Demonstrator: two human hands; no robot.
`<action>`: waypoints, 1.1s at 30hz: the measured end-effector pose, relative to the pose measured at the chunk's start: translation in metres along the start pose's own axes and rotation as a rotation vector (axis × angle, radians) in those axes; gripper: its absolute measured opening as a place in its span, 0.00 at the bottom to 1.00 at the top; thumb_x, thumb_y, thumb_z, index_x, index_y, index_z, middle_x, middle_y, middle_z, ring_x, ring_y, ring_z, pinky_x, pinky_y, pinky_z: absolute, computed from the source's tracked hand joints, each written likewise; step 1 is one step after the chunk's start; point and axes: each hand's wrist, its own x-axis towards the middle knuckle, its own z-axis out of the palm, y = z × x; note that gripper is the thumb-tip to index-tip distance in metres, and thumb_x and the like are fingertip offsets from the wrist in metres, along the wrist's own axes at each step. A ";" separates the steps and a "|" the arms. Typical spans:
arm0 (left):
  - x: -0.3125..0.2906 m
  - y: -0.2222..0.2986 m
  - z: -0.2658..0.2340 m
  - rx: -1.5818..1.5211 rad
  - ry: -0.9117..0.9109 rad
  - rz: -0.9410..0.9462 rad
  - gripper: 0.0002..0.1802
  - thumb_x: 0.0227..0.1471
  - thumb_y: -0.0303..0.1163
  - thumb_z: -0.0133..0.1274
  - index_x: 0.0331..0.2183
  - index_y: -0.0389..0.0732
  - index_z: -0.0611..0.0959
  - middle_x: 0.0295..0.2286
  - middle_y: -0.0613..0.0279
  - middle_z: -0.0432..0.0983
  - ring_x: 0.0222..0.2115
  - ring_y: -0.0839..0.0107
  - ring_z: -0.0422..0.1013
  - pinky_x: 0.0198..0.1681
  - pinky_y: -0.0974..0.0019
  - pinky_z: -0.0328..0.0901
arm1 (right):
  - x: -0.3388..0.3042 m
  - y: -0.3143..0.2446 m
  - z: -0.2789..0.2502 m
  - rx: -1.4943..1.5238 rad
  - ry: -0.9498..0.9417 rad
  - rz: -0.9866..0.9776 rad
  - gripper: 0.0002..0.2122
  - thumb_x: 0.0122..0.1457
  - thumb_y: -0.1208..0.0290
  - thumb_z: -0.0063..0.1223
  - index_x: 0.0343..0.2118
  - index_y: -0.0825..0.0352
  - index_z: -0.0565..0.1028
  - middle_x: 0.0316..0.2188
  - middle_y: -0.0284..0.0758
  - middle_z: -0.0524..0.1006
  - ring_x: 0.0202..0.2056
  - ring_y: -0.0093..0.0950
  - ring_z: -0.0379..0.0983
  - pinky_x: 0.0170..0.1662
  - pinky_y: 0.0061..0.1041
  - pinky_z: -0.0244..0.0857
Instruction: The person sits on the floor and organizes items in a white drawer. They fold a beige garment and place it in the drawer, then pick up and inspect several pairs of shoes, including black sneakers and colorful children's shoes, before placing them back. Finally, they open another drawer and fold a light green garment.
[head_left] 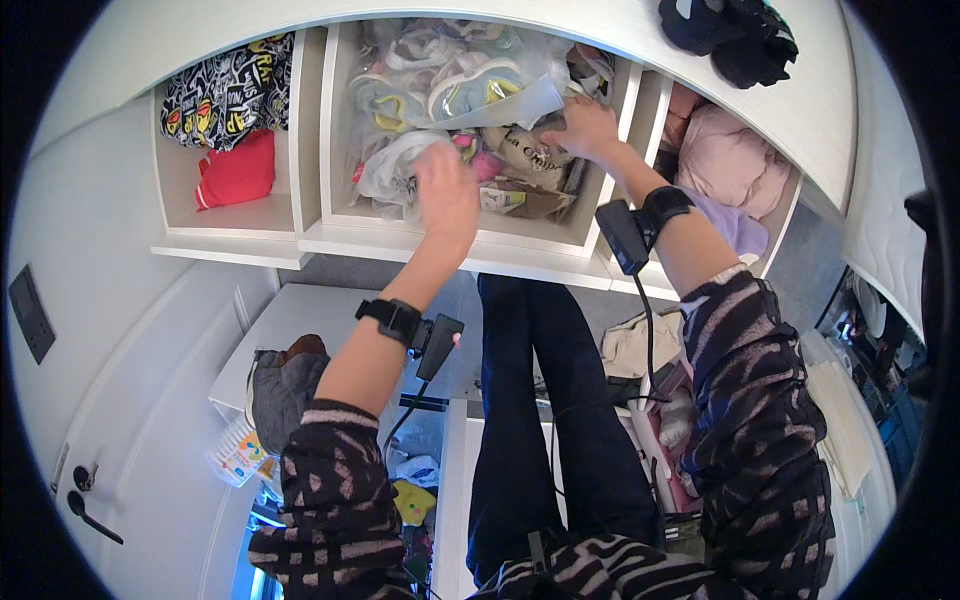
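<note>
An open middle drawer (540, 237) stands in front of me. At its back lies a clear plastic bag (540, 100) with pale shoes (475, 90) showing inside. My left hand (447, 190) is over the front left part, beside a crumpled white plastic bag (392, 172); its fingers are blurred. At the right side, my right hand (588, 130) has its fingers apart, by the clear bag's edge and a beige cloth bag (530, 160) with dark print. Whether it presses on either I cannot make out. A pink item (487, 166) shows between the hands.
The left drawer holds black patterned cloth (225, 95) and red cloth (238, 172). In the right drawer lie pink clothing (735, 160) and lilac cloth (730, 222). Black shoes (730, 35) sit on the surface above. Behind me stand a white cabinet (290, 310) and a door (150, 440).
</note>
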 end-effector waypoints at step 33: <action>0.107 -0.039 -0.019 -0.075 -0.132 -0.261 0.42 0.47 0.49 0.54 0.57 0.82 0.49 0.32 0.50 0.70 0.30 0.56 0.74 0.27 0.59 0.69 | -0.201 -0.081 0.055 0.262 0.337 -0.082 0.05 0.47 0.80 0.49 0.29 0.69 0.71 0.26 0.40 0.69 0.32 0.38 0.66 0.43 0.35 0.57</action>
